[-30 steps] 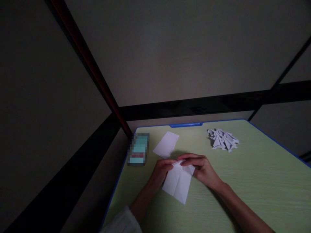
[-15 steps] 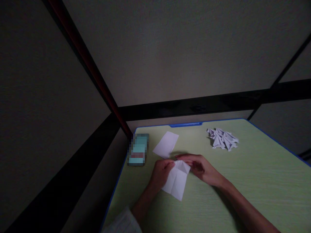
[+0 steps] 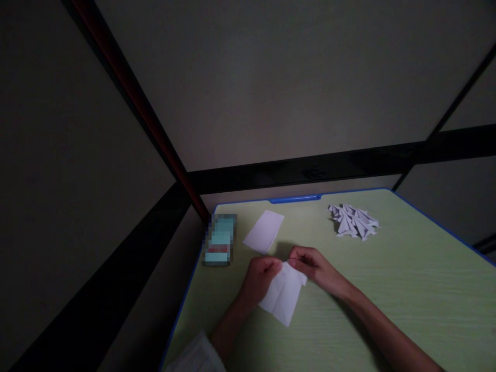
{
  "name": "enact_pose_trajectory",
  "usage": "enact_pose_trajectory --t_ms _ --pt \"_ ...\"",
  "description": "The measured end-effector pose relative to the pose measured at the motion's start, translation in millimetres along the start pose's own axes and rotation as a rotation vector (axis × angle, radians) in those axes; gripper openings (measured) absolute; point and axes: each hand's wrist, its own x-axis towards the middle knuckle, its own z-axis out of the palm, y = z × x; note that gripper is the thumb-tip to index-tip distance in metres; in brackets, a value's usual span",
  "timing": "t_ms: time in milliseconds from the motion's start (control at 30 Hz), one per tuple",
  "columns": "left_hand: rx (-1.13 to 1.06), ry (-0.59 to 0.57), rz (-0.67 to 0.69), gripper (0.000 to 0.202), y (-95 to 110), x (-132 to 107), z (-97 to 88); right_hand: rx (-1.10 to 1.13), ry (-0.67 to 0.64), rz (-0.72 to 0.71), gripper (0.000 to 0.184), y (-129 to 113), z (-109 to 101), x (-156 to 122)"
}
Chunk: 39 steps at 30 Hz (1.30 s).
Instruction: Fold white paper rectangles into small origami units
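Observation:
A creased white sheet of paper (image 3: 283, 297) is held between my two hands above the table. My left hand (image 3: 259, 276) pinches its upper left edge with thumb and fingers. At the top right edge, my right hand (image 3: 315, 269) is closed on the same paper, thumb nearest me. The paper hangs down toward me with a fold line along its middle, and a small flap sticks out under my right hand. Parts of the top edge are covered by my fingers.
On the pale green table (image 3: 411, 279) with a blue rim, a white paper sheet (image 3: 264, 231) lies beyond my hands. A phone with a blurred screen (image 3: 220, 240) is at the left edge. Several folded white paper pieces (image 3: 353, 221) lie piled at the back right. Walls stand close behind.
My right hand has moved from the paper's right side onto its top edge and now pinches there. The open pocket at the paper's top has been pressed down and no longer shows.

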Motion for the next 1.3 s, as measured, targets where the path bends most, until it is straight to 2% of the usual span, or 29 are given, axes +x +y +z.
enact_pose_trajectory --t_ms 133,267,433,567,700,800,1033,1133,1300 --pt "-0.091 -0.048 -0.045 0.025 -1.2 0.3 -0.7 0.003 0.008 0.017 0.03 -3.5 -0.6 -0.4" --pt "-0.026 -0.091 -0.047 0.024 -2.2 0.0 1.6 -0.127 0.027 0.011 0.022 -3.5 2.8 -2.4" --pt "-0.015 -0.062 -0.105 0.016 0.9 -0.6 3.8 -0.245 0.022 -0.005 0.018 -2.2 7.6 -3.3" --pt "-0.057 -0.064 -0.148 0.012 5.8 -1.0 3.1 -0.23 0.024 0.003 0.019 -1.9 9.7 -3.0" --pt "-0.144 -0.115 -0.19 0.021 6.4 -1.6 2.3 -0.196 0.001 -0.023 0.021 0.1 10.1 -2.9" --pt "-0.184 -0.086 -0.208 0.025 2.3 -1.3 1.9 -0.082 0.002 -0.01 0.027 0.3 8.1 -0.7" --pt "-0.298 0.136 -0.139 0.033 -6.4 3.4 1.4 0.176 0.144 -0.036 0.03 -10.7 -1.1 1.6" --pt "-0.236 0.138 -0.077 0.033 -3.7 2.5 1.8 0.193 0.157 -0.007 0.027 -9.8 0.3 1.4" --pt "0.017 0.083 0.063 0.035 0.7 -1.4 4.2 0.108 0.153 0.031 0.026 -4.5 7.0 2.3"
